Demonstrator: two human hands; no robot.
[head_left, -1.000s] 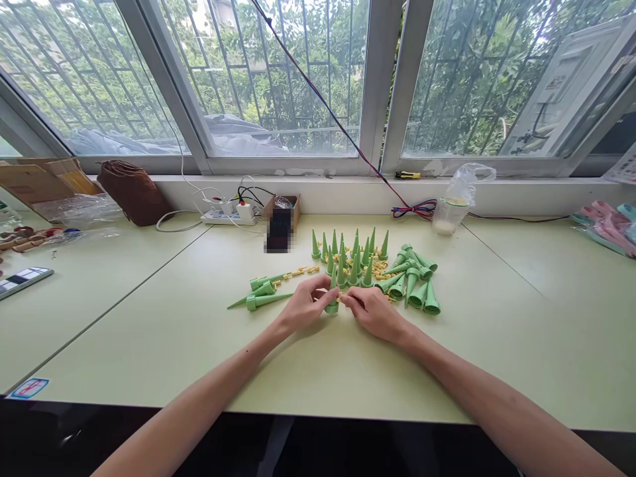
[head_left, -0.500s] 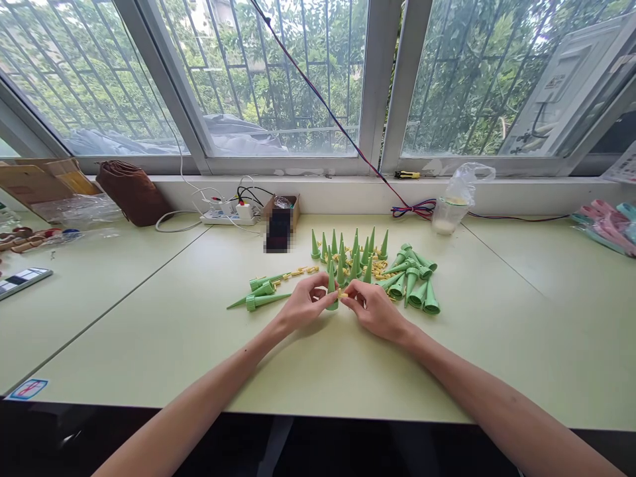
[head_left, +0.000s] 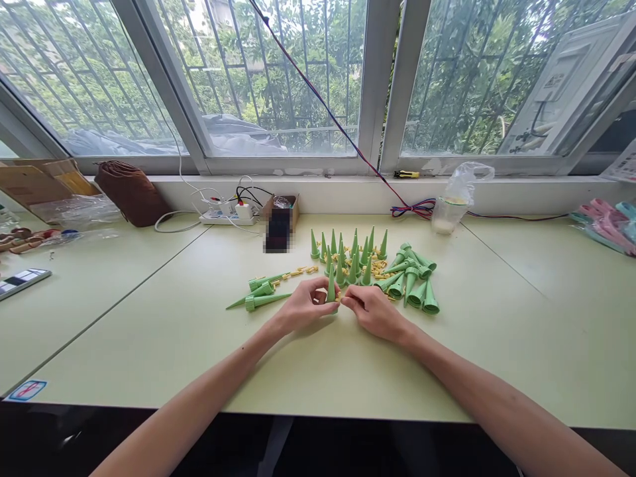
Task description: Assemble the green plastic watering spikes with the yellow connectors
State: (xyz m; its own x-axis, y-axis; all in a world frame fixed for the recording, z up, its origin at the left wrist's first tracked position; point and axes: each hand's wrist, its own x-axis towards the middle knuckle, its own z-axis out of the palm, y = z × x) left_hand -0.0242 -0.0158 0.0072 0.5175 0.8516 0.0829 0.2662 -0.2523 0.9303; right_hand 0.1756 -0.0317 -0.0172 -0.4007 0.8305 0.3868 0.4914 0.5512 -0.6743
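My left hand (head_left: 309, 305) is closed around the lower part of a green plastic cone spike (head_left: 331, 283), which stands upright with its tip up. My right hand (head_left: 373, 309) pinches a small yellow plastic piece (head_left: 338, 297) against the right side of that spike; the fingertips hide most of the piece. Just beyond my hands, several green spikes (head_left: 354, 242) stand upright with loose yellow pieces (head_left: 378, 266) scattered among them. To the right lies a heap of green spikes (head_left: 411, 281) on their sides. Left of my left hand lie a few more spikes (head_left: 268, 300), near a short line of yellow pieces (head_left: 299, 271).
At the back stand a small cardboard box (head_left: 294, 211), a power strip (head_left: 228, 216) and a plastic cup (head_left: 448, 213) in a bag. A brown pouch (head_left: 130, 192) is at the back left. Pink and teal items (head_left: 603, 224) lie far right. The table's front edge (head_left: 348, 417) runs below my forearms.
My right hand's fingertips have brought the yellow piece slightly left, closer against the spike. My left hand keeps holding the spike in nearly the same place.
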